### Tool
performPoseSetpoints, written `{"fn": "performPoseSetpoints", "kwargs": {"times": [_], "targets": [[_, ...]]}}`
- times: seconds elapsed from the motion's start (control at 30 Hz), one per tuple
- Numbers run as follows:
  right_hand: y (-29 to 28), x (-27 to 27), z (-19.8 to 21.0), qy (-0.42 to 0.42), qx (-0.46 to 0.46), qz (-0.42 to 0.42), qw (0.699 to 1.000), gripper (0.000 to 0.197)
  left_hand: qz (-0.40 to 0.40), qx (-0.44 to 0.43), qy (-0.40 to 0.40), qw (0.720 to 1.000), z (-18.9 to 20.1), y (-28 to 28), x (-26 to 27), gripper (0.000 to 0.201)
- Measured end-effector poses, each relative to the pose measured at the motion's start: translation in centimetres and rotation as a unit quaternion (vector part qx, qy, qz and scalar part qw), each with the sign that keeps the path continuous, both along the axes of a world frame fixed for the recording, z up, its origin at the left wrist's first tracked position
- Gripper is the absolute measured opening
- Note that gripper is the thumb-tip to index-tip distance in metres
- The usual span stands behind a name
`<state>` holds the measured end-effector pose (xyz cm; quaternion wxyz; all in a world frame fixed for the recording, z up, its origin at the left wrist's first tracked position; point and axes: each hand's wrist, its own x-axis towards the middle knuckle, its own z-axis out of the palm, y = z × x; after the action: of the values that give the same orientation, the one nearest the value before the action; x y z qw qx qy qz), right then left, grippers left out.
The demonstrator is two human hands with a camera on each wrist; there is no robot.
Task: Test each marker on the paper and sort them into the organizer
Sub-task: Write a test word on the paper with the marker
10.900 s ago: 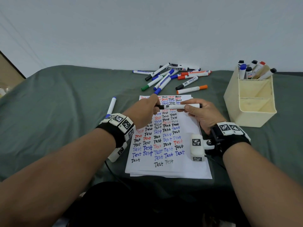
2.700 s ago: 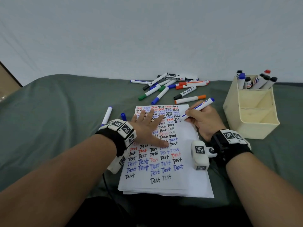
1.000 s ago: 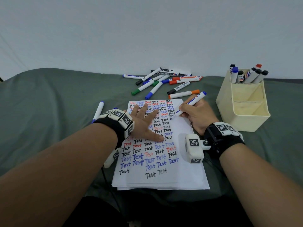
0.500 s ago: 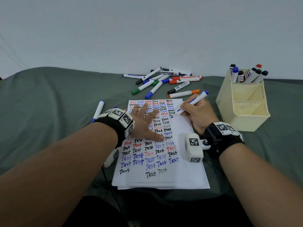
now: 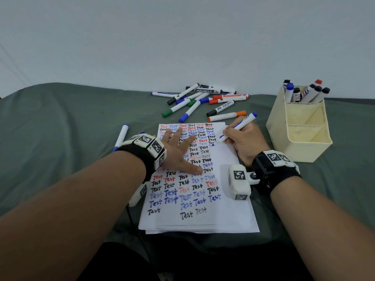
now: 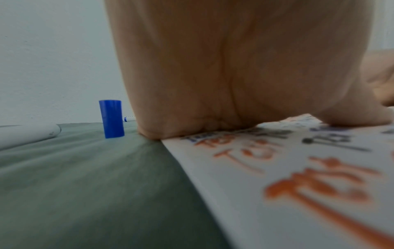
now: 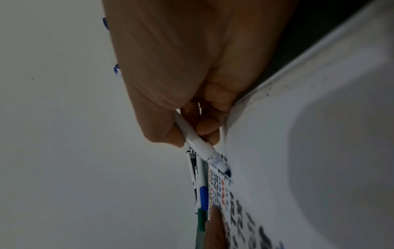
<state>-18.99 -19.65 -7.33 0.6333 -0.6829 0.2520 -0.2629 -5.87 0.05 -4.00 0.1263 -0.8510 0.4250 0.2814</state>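
Note:
A white paper (image 5: 227, 209) filled with rows of the word "Test" in black, red and blue lies on the green cloth. My left hand (image 5: 178, 151) lies flat on the paper, fingers spread. My right hand (image 5: 241, 138) grips an uncapped blue marker (image 5: 237, 126) like a pen, its tip (image 7: 227, 171) touching the paper at the right end of the written rows. A blue cap (image 6: 111, 118) stands upright on the cloth beside my left hand. The cream organizer (image 5: 300, 126) stands at the right with several markers (image 5: 304, 94) in its back compartment.
A loose pile of markers (image 5: 203, 100) lies beyond the paper near the wall. An orange-capped marker (image 5: 226, 116) lies just past the paper's top edge. Another blue marker (image 5: 121, 136) lies left of the paper. The organizer's two front compartments hold nothing.
Over the last second the marker's tip has moved a little to the right and down along the paper. My left hand has stayed flat on the sheet.

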Motion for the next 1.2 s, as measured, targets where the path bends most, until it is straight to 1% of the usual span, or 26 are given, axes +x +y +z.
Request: {"fn": "performPoseSetpoints", "kwargs": {"times": [0.17,0.3,0.4,0.57,0.77,0.9,1.03,1.2], "targets": [[0.21,-0.14,0.26,0.008,-0.007,0.003,1.0,0.018,0.0,0.0,0.0,1.0,-0.06,0.05,0.06,0.139],[0.29,-0.12,0.28,-0.004,0.016,-0.016,1.0,0.02,0.001,-0.001,-0.001,1.0,-0.12,-0.05,0.06,0.139],[0.38,-0.14,0.29,-0.014,0.031,-0.03,0.999,0.016,0.001,-0.002,-0.004,1.0,-0.23,-0.11,0.1,0.138],[0.49,-0.19,0.43,-0.012,0.027,-0.018,0.999,0.015,0.002,-0.003,-0.005,1.0,-0.32,-0.04,0.13,0.137],[0.48,-0.36,0.57,-0.013,0.02,-0.02,1.0,0.022,0.001,0.001,-0.002,1.0,-0.11,0.0,0.08,0.137],[0.8,-0.48,0.83,-0.014,0.033,-0.023,0.999,0.016,0.0,0.0,-0.002,1.0,-0.02,0.04,-0.03,0.138],[0.81,-0.56,0.95,-0.014,0.026,-0.047,0.998,0.019,0.0,-0.002,-0.002,1.0,-0.01,0.0,-0.06,0.139],[0.78,-0.54,0.94,0.007,0.022,-0.044,0.999,0.014,0.002,-0.001,-0.003,1.0,-0.15,-0.05,0.08,0.137]]}}
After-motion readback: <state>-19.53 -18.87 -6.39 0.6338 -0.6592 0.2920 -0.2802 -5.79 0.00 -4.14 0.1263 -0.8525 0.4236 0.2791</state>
